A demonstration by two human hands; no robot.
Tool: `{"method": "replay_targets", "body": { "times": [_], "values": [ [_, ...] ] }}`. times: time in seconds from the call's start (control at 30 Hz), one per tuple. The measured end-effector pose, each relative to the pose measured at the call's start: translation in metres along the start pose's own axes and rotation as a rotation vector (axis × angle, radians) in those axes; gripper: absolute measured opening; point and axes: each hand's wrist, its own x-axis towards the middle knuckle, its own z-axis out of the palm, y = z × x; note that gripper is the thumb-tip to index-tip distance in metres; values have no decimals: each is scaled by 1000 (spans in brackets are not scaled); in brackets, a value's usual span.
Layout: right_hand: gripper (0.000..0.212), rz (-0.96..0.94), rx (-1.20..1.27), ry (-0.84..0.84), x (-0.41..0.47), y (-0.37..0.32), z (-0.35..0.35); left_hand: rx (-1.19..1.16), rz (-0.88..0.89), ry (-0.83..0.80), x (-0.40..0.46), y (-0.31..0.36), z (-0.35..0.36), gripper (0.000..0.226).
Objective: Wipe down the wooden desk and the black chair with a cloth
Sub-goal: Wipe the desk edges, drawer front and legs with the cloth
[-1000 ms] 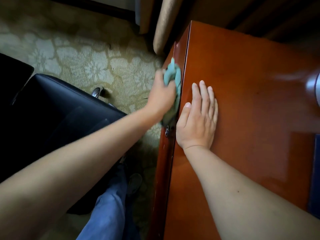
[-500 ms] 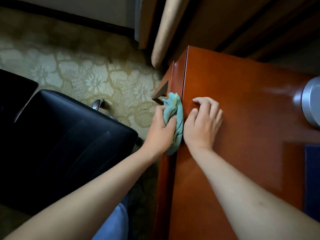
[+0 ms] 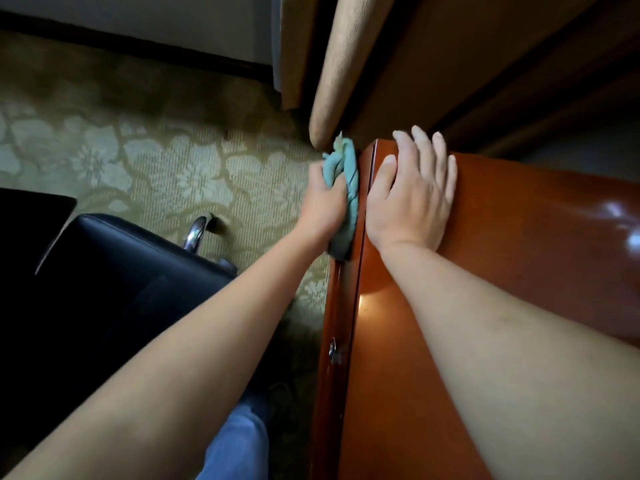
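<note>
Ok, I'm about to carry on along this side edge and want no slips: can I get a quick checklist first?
1. Left hand grips the cloth: ok.
2. Cloth pressed against the desk side edge: ok.
3. Right hand flat on the desk top, bracing: ok.
4. Black chair stands apart from the desk edge: ok.
5. Drawer lock lies lower on the edge, in the cloth's way: cannot tell.

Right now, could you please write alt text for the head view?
A left hand presses a teal cloth against the side edge of a wooden desk, while the right hand rests flat on top. A black chair stands left on patterned carpet.
</note>
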Motion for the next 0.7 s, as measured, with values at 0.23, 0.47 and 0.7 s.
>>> {"method": "replay_targets", "body": {
  "times": [0.23,0.47,0.7],
  "values": [
    [43,2,-12,-13,4,-1,-2,-4,-112,24,-44,-41,-2,13],
    [44,-3,-25,-24,5,-1,-2,50,-70,45,2,-10,6,22],
    [45,-7,-15,-14,5,-2,-3,76,-50,23,25,-1,8,23]
  ]
}}
